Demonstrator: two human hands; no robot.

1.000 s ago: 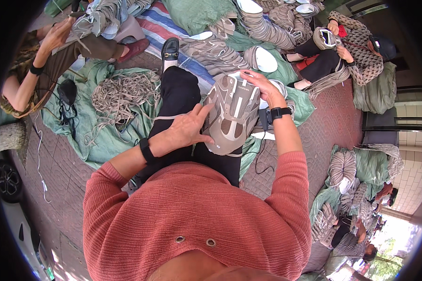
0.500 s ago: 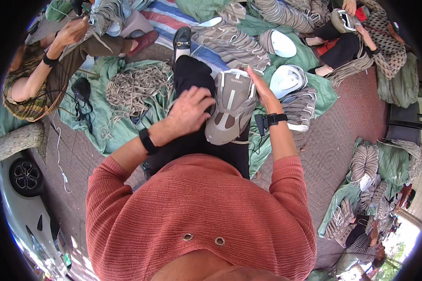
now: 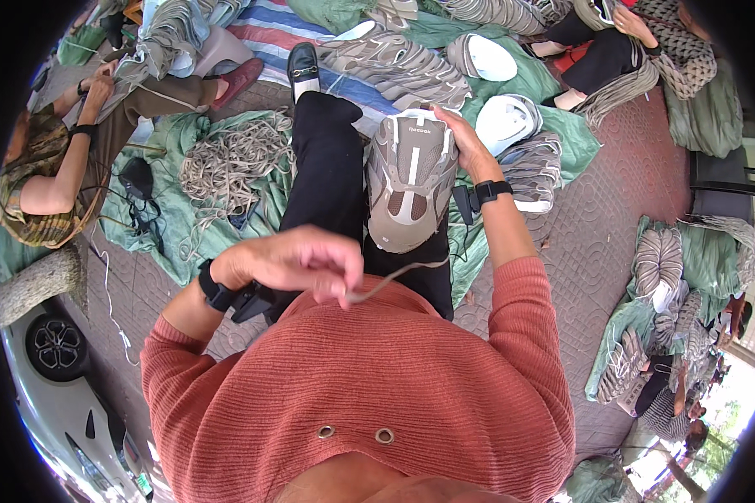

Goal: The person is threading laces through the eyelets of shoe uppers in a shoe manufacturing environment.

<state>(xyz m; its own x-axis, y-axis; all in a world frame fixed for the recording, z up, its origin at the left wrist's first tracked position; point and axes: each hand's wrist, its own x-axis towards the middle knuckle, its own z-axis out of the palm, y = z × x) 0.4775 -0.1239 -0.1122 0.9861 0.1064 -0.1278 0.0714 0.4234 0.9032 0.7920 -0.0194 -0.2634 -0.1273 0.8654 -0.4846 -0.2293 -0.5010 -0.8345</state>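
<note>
A grey-brown shoe upper (image 3: 407, 189) with a white strip down its tongue rests on my lap, its toe toward me. My right hand (image 3: 468, 149) grips its far right edge, some fingers hidden behind it. In front of my belly, my left hand (image 3: 306, 261) is closed and smeared by motion. From its fingertips a thin taupe shoelace (image 3: 403, 271) runs right, below the toe of the upper. The shoelace's other end is hidden.
A heap of loose shoelaces (image 3: 231, 168) lies on green sacking at left. Stacked shoe uppers (image 3: 398, 67) spread ahead on a striped sheet (image 3: 281, 33). A person (image 3: 54, 168) sits at left, another (image 3: 612, 50) at far right. A car (image 3: 67, 394) stands at lower left.
My left hand has left the upper's side and come back toward my belly, drawing the shoelace with it. My right hand stays on the upper, which has tilted to show more of its front.
</note>
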